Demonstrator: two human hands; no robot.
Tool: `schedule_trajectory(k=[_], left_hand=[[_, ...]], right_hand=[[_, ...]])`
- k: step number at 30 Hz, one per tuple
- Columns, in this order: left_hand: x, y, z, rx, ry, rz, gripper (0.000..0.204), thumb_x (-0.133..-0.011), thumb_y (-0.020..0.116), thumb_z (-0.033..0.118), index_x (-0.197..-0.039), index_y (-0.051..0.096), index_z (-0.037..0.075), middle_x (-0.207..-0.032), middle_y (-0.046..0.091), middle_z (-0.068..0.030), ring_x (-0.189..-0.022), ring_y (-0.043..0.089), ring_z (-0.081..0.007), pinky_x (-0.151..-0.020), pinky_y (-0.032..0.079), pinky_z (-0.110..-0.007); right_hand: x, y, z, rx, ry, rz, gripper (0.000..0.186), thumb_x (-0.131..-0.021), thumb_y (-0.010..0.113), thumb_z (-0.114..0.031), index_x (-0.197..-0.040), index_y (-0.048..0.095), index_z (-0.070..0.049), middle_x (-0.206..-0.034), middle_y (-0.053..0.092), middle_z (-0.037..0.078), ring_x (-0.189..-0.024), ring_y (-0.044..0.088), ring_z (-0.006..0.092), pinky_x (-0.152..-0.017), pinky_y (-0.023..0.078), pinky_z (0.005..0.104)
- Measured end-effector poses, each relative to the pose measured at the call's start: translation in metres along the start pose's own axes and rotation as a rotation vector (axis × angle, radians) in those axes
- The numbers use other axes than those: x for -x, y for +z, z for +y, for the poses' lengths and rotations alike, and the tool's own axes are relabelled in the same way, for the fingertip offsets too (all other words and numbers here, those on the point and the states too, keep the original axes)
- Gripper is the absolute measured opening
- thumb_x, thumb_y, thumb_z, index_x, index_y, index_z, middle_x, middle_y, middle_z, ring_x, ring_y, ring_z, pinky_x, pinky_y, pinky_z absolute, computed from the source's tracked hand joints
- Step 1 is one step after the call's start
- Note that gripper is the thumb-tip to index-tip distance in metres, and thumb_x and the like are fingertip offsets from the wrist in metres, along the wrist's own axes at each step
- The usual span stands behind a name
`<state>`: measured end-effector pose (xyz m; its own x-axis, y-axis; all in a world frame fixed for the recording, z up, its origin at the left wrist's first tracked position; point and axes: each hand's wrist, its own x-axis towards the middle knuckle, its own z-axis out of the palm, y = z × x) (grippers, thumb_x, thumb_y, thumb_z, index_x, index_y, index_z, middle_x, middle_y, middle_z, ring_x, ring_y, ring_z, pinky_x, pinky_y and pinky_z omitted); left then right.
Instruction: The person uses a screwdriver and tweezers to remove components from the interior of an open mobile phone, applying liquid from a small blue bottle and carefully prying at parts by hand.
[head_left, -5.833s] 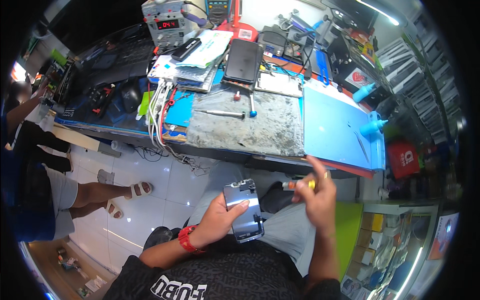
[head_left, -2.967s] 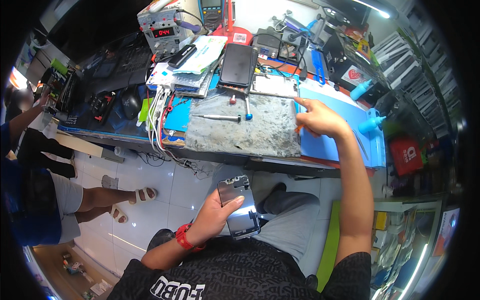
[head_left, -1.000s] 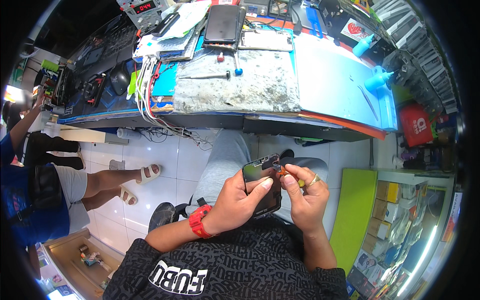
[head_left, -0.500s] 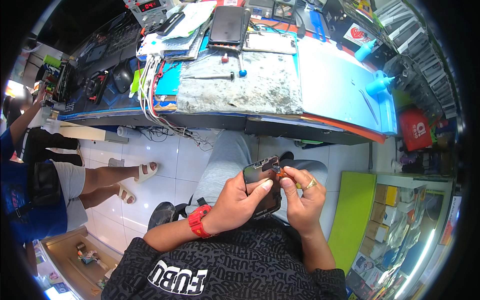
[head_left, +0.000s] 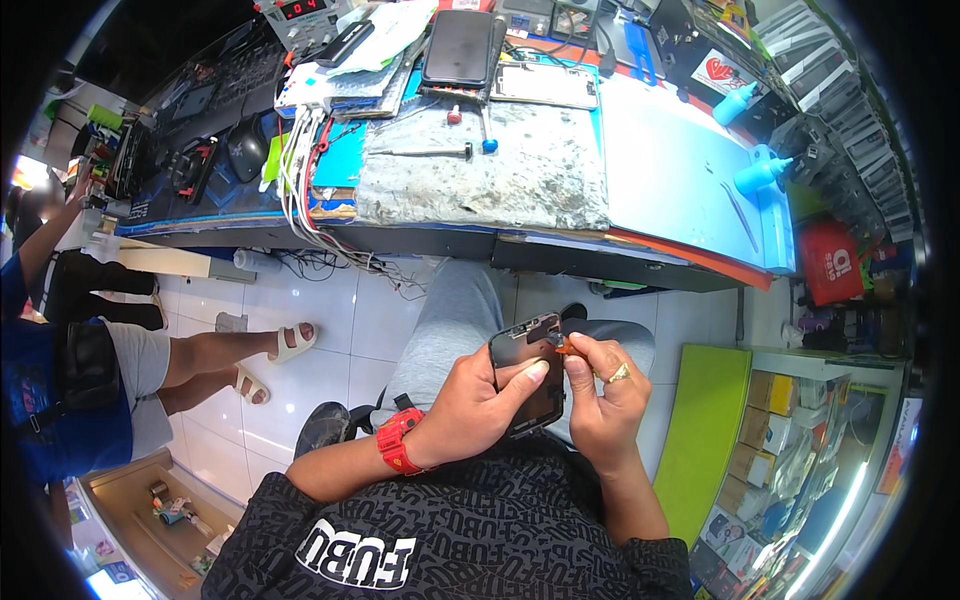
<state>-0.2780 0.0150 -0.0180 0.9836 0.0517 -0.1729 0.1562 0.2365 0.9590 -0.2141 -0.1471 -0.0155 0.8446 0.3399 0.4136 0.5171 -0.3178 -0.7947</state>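
My left hand [head_left: 480, 400], with a red watch on its wrist, grips an opened black phone [head_left: 528, 375] over my lap, thumb across its back. My right hand [head_left: 600, 395], wearing a ring, pinches a small orange part [head_left: 570, 347] at the phone's upper right edge. Both hands are below the near edge of the workbench [head_left: 560, 250].
On the bench lie a worn grey work mat [head_left: 500, 180], a blue mat [head_left: 680, 170] with tweezers, two blue bottles [head_left: 760, 175], screwdrivers [head_left: 430, 152], a black phone [head_left: 462, 48], a white cable bundle [head_left: 295, 150] and a power supply. Another person in sandals [head_left: 200, 360] sits at my left. A green panel [head_left: 705, 430] stands at my right.
Earlier my right hand reached up onto the bench's blue mat, then came back down to the phone in my lap. Over the last second both hands have stayed on the phone, barely shifting.
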Motion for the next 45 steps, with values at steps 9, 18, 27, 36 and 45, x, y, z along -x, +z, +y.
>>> schedule_trajectory(k=[9, 18, 27, 36, 45], left_hand=[[-0.0008, -0.0020, 0.0034, -0.007, -0.063, -0.038, 0.031, -0.103, 0.060, 0.009, -0.133, 0.059, -0.002, -0.124, 0.068, -0.0066, -0.112, 0.061, -0.0095, -0.097, 0.049, -0.028], [-0.0013, -0.0027, 0.0017, -0.006, -0.072, -0.035, 0.030, -0.103, 0.060, 0.008, -0.131, 0.060, -0.002, -0.122, 0.069, -0.0060, -0.110, 0.061, -0.0087, -0.096, 0.050, -0.027], [-0.0023, -0.0039, 0.0034, -0.012, -0.077, -0.044, 0.031, -0.103, 0.059, 0.008, -0.132, 0.059, -0.002, -0.122, 0.069, -0.0057, -0.110, 0.061, -0.0088, -0.096, 0.050, -0.028], [-0.0024, -0.0024, 0.0017, 0.038, -0.072, -0.030, 0.032, -0.104, 0.058, 0.010, -0.133, 0.057, -0.003, -0.113, 0.071, -0.0048, -0.102, 0.061, -0.0064, -0.087, 0.052, -0.027], [-0.0014, -0.0031, 0.0026, 0.070, -0.035, -0.043, 0.034, -0.105, 0.057, 0.013, -0.135, 0.056, -0.003, -0.114, 0.071, -0.0038, -0.100, 0.059, -0.0040, -0.087, 0.051, -0.025]], right_hand=[[-0.0008, -0.0002, 0.0003, 0.020, -0.028, 0.011, 0.020, -0.089, 0.071, 0.002, -0.108, 0.069, 0.003, -0.088, 0.072, 0.016, -0.072, 0.069, 0.0265, -0.064, 0.054, 0.0326], [-0.0007, 0.0007, 0.0002, 0.033, -0.034, 0.011, 0.020, -0.088, 0.072, 0.004, -0.108, 0.070, 0.004, -0.088, 0.073, 0.016, -0.073, 0.070, 0.0265, -0.065, 0.055, 0.0324], [-0.0018, 0.0008, -0.0015, 0.056, -0.046, 0.003, 0.020, -0.088, 0.071, 0.004, -0.108, 0.070, 0.004, -0.089, 0.073, 0.016, -0.073, 0.071, 0.0267, -0.064, 0.055, 0.0326], [-0.0022, 0.0005, -0.0020, 0.087, -0.051, -0.007, 0.021, -0.088, 0.071, 0.004, -0.108, 0.070, 0.004, -0.088, 0.072, 0.016, -0.072, 0.070, 0.0277, -0.064, 0.055, 0.0338], [0.0012, -0.0011, -0.0072, 0.100, -0.041, -0.037, 0.022, -0.090, 0.070, 0.003, -0.111, 0.066, 0.004, -0.089, 0.070, 0.016, -0.071, 0.067, 0.0271, -0.064, 0.054, 0.0330]])
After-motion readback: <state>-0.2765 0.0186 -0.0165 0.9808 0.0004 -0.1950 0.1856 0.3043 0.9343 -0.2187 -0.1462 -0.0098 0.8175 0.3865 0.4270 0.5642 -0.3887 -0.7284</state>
